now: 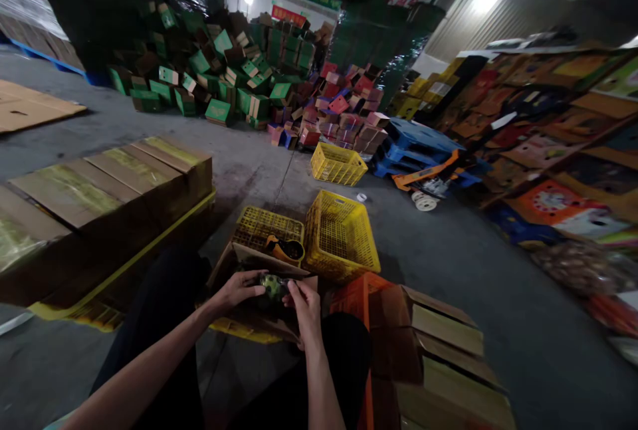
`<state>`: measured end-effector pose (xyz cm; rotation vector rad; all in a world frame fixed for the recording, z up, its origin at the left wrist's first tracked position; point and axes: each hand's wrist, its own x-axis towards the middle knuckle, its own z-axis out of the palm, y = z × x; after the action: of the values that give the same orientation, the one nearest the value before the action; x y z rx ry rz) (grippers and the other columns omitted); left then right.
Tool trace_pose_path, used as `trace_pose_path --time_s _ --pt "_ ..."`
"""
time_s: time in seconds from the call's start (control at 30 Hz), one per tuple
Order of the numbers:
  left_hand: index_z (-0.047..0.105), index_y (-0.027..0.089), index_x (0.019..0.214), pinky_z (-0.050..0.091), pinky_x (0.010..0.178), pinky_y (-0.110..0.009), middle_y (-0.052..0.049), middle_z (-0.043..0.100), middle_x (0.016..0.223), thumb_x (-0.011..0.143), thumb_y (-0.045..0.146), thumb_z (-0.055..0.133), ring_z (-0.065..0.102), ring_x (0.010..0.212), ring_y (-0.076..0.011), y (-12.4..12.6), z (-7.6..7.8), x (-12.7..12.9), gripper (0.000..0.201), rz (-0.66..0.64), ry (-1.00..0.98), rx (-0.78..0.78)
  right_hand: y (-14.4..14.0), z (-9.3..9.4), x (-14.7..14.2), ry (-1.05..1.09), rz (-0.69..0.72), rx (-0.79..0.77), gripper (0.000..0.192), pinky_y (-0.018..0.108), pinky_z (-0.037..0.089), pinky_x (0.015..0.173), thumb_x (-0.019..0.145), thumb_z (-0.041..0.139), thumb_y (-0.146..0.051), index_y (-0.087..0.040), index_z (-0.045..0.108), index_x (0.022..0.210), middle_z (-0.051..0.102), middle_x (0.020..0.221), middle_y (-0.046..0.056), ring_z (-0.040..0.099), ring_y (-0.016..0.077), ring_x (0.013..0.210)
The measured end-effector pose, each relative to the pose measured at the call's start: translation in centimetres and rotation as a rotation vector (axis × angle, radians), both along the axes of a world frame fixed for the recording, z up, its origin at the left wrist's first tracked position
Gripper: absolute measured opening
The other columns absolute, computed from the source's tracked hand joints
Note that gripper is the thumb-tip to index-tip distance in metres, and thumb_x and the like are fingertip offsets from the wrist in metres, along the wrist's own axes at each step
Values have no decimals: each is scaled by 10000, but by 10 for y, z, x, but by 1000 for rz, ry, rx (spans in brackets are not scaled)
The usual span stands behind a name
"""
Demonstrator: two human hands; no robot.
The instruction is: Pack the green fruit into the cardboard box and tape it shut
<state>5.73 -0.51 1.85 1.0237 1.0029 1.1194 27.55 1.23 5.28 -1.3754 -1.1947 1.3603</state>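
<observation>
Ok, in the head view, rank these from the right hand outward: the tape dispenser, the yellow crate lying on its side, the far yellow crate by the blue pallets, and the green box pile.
1. Tape dispenser, just ahead of the right hand, on a crate.
2. Tipped yellow crate, ahead and slightly right.
3. Far yellow crate, farther up the floor.
4. Green box pile, at the back, left.

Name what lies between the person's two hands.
In the head view, a small green object sits between the left hand and right hand, touched by both, above an open cardboard box.
</observation>
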Motion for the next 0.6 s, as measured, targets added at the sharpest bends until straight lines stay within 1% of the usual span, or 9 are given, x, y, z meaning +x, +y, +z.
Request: trace_pose_path --time_s 0.07,0.2,0.3,0.4,0.47,0.53,0.6 --pt "712 154 1241 488 1014 -416 -112 726 1204 702 490 857 653 1138 -324 -2 3 3 652 -28 -77 -53 -1 2 -1 4 -5 -5 526 274 492 490 715 760 -671 -177 772 896 696 635 36 637 197 556" --pt "732 139 1175 512 939 -361 -100 746 1111 701 519 853 677 1034 -292 -4 8 4 619 -8 -72 -67 -2 5 -2 13 11 -7 550 242 417 443 733 731 -694 -173 765 906 626 518 2 567 157 467" --pt "730 144 1168 506 914 -325 -98 740 1109 746 533 817 670 1023 -272 -4 11 2 581 -23 -55 -38 -2 4 -2 7 21 1 555 231 373 422 749 709 -703 -173 761 905 580 465 -20 499 128 415" --pt "719 149 1169 500 904 -316 -98 733 1107 780 537 787 662 1025 -267 -5 12 1 553 -38 -46 -35 -2 4 -2 -11 37 11 546 220 343 410 770 687 -704 -175 753 888 548 438 -34 446 107 389" --pt "696 166 1205 491 926 -319 -95 724 1131 766 519 806 653 1060 -267 -6 12 1 574 -34 -78 -59 -2 3 -1 -23 49 16 544 217 331 404 775 678 -707 -176 747 872 537 431 -38 431 102 382" --pt "658 184 1261 482 949 -324 -91 713 1159 721 470 857 644 1088 -263 -7 9 3 642 -56 -126 -70 -2 2 -2 -30 57 15 544 216 321 397 778 673 -708 -176 742 871 525 426 -43 419 100 376" --pt "645 182 1261 487 926 -325 -88 714 1131 677 430 895 653 1046 -253 -6 6 4 682 -90 -134 -63 -2 1 -2 -26 71 8 539 213 309 392 782 671 -704 -175 736 864 508 422 -49 407 96 375"
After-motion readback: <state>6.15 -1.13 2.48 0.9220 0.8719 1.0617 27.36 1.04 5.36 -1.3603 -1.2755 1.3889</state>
